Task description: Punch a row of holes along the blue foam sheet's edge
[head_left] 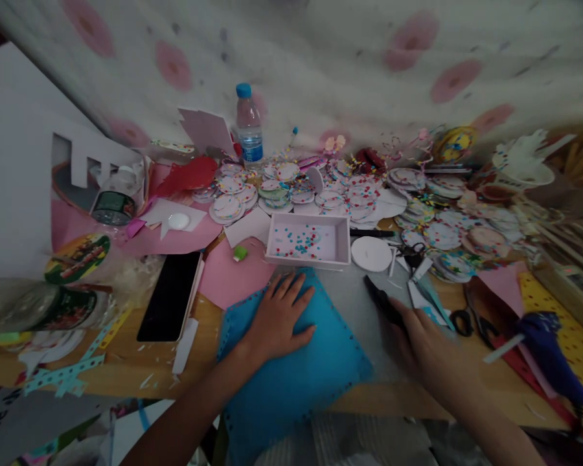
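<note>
The left hand lay flat, fingers spread, on a blue felt sheet that rested at the near edge of the bench, its border marked with a row of small dots. Its grip was fully open, pressing down and closed round nothing. The right hand lay just to the right of the sheet, its grip curled round a black tool whose dark end pointed away toward a white shallow box; motion blur hid how tightly the fingers wrapped it. The box stood just beyond the left fingertips and held scattered coloured confetti. A white round disc lay beside the box on its right. A black phone lay face up to the left of the sheet, well apart from it. Further back, stacks of confetti-filled round discs spread across the bench, with a clear water bottle standing upright behind them
</note>
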Motion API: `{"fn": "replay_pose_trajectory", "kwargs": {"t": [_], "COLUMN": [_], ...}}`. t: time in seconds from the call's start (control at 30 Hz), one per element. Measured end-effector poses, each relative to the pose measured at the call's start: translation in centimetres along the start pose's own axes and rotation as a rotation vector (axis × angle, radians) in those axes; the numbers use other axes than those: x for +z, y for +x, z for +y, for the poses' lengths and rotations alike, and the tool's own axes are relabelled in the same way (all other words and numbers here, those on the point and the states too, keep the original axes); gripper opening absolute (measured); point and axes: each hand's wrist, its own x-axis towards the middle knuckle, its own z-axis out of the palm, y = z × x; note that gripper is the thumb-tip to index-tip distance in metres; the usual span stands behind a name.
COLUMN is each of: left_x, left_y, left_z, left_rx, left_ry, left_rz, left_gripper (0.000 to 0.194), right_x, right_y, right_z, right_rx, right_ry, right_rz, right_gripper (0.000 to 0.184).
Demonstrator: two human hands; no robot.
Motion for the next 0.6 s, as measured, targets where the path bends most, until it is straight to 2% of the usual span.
{"fn": "replay_pose_trajectory", "kwargs": {"t": [0.17, 0.27, 0.43, 0.6], "left_x": [0.0, 0.1, 0.3, 0.6], "left_y": [-0.2, -0.2, -0.2, -0.2], "left_z": [0.0, 0.0, -0.1, -0.2], "left_rx": [0.019, 0.003, -0.011, -0.016], "left_ry": [-0.008, -0.011, -0.011, -0.026], "left_rz": [0.007, 0.009, 0.017, 0.043], "left_gripper": [0.062, 0.067, 0.071, 0.072], "right_x": [-1.2, -1.3, -0.5, 0.1], "right_y": [0.1, 1.4, 4.0, 5.4], "right_z": [-2.6, -4.5, -6.9, -7.8], "right_rx": [-0.172, -0.206, -0.179, -0.200], "right_ry": [0.377, 0.494, 0.486, 0.383], "right_rz": [-0.040, -0.087, -0.130, -0.150], "right_gripper": [0.046, 0.049, 0.053, 0.055]}}
